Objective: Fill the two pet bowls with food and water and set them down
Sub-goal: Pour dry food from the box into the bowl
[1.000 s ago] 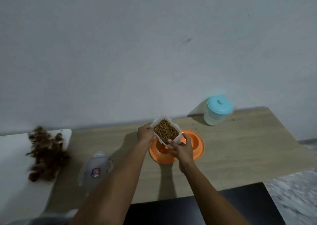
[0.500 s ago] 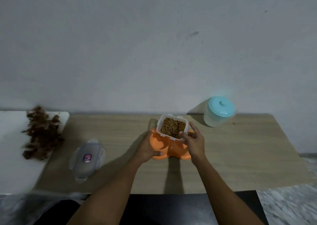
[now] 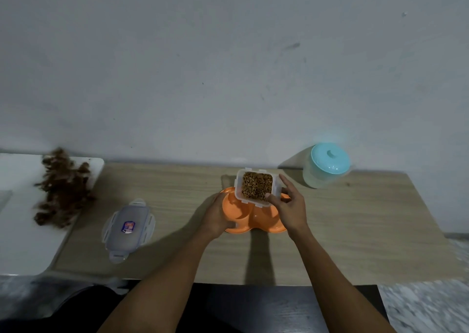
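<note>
Your left hand (image 3: 218, 217) grips the orange double bowl (image 3: 250, 217) to steady it; your right hand (image 3: 289, 207) holds the kibble container (image 3: 256, 186) above it, ready to pour.

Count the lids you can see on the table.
2. A clear rectangular plastic snap lid lies flat on the wooden table, left of the orange double pet bowl. A turquoise round lid sits on the translucent jug at the back right.

Orange double pet bowl (image 3: 250, 218) (both wells empty) on the wooden table (image 3: 355, 231)
</note>
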